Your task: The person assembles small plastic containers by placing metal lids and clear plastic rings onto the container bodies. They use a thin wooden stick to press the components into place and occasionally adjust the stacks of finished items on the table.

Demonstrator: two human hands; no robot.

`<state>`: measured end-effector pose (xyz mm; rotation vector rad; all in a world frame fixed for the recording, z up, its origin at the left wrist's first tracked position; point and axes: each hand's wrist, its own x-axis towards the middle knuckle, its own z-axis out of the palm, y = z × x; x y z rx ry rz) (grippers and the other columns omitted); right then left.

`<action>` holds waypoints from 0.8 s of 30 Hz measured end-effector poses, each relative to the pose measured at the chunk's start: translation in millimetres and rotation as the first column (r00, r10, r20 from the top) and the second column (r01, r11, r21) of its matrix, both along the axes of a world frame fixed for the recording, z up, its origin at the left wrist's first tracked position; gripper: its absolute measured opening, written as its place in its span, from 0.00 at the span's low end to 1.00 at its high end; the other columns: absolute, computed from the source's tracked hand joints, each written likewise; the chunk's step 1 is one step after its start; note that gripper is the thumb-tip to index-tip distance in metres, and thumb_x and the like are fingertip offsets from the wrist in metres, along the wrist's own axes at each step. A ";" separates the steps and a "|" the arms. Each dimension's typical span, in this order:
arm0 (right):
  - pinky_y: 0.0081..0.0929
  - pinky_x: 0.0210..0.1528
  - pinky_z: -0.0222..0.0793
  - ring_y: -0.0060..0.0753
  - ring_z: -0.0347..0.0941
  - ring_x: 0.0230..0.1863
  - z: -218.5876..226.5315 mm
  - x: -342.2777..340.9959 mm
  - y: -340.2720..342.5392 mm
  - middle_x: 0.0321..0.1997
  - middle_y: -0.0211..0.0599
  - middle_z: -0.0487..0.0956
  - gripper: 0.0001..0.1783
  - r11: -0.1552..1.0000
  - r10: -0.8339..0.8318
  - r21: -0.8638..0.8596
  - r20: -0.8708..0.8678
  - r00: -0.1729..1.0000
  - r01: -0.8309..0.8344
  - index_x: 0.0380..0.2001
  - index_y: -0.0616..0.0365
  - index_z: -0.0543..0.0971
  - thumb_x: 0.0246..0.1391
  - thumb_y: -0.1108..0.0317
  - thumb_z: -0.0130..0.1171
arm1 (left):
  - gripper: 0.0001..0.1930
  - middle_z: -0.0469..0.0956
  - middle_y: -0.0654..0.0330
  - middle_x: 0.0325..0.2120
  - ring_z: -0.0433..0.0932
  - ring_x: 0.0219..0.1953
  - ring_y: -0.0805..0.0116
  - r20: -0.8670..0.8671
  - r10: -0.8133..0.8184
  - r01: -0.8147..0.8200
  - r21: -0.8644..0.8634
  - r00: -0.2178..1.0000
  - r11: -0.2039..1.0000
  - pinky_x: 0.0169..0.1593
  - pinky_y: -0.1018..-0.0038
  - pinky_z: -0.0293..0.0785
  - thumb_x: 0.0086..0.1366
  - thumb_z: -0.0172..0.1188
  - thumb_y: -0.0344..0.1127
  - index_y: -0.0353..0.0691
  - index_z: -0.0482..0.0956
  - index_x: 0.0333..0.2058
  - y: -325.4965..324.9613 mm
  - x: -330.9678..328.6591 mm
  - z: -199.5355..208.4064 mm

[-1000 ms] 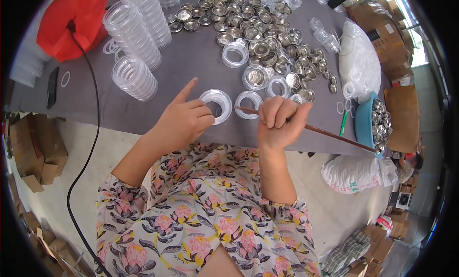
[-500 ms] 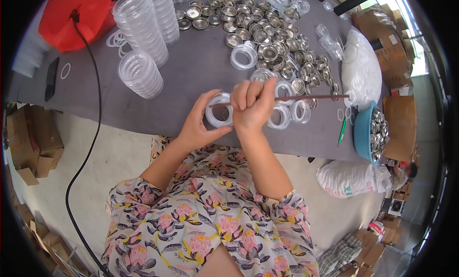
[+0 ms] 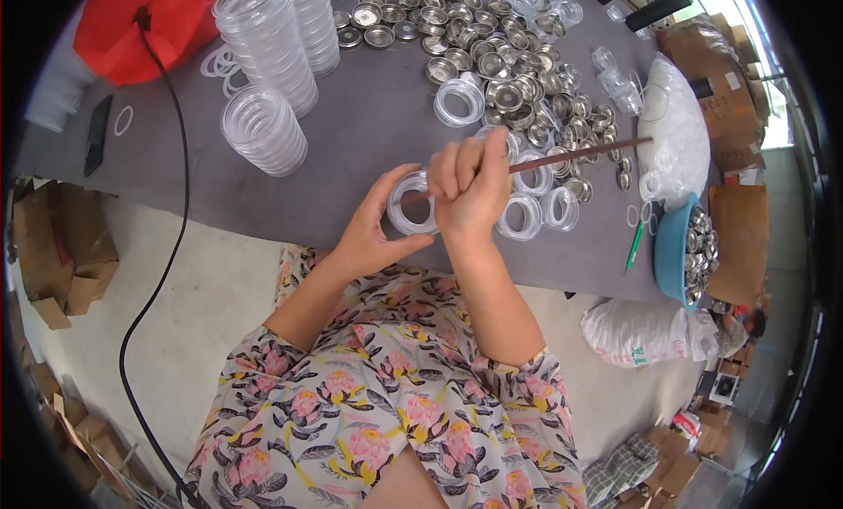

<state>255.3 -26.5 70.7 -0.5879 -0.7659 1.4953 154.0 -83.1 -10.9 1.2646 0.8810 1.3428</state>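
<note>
Near the table's front edge, my left hand [image 3: 375, 223] is curved round a clear plastic ring-shaped piece [image 3: 400, 217], thumb on its near side and fingers on its far side. A thin brown stick [image 3: 580, 152] is gripped in the fist of my right hand [image 3: 470, 186]. Its long end points right and slightly upward; the other end reaches toward the ring, mostly hidden by my fingers. Just right of my fist lie several similar clear rings [image 3: 520, 216]. Beyond them spreads a heap of small silver metal cups [image 3: 507, 96].
Tall stacks of clear plastic cups [image 3: 263, 131] stand at the left, near a red bag [image 3: 132, 35] and a black cable [image 3: 176, 245]. To the right are a green-handled tool [image 3: 634, 245], a blue basin [image 3: 671, 254] of metal cups and a white plastic bag [image 3: 674, 131].
The stick's outer end has swung upward as my right fist turned. My left hand keeps its hold on the ring. The whole view has shifted slightly.
</note>
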 end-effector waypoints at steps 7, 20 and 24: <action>0.18 0.14 0.41 0.19 0.51 0.10 23.4 22.4 -9.8 0.06 0.27 0.55 0.32 0.978 -0.046 0.196 0.544 0.838 -0.073 0.05 0.52 0.55 0.64 0.53 0.35 | 0.42 0.60 0.54 0.54 0.59 0.57 0.64 -0.084 -0.050 0.049 -0.006 0.995 0.999 0.59 0.68 0.55 0.44 0.69 0.34 0.35 0.56 0.57 1.9 -5.1 1.6; 0.20 0.13 0.39 0.21 0.43 0.08 25.2 57.1 -35.3 0.04 0.29 0.55 0.34 0.918 -0.245 0.364 0.201 0.949 0.160 0.04 0.50 0.54 0.63 0.49 0.28 | 0.13 0.76 0.60 0.42 0.67 0.54 0.64 -0.865 0.315 0.293 0.441 0.390 0.848 0.62 0.54 0.47 0.53 0.61 0.33 0.45 0.77 0.39 149.7 -10.7 6.5; 0.20 0.13 0.39 0.21 0.43 0.08 20.5 68.5 -35.2 0.05 0.29 0.55 0.34 0.904 -0.320 0.352 0.179 0.931 0.243 0.04 0.50 0.54 0.63 0.49 0.28 | 0.11 0.76 0.61 0.38 0.69 0.50 0.64 -0.576 0.346 0.014 0.528 0.741 0.849 0.62 0.50 0.44 0.52 0.60 0.33 0.47 0.78 0.37 114.5 -12.9 20.6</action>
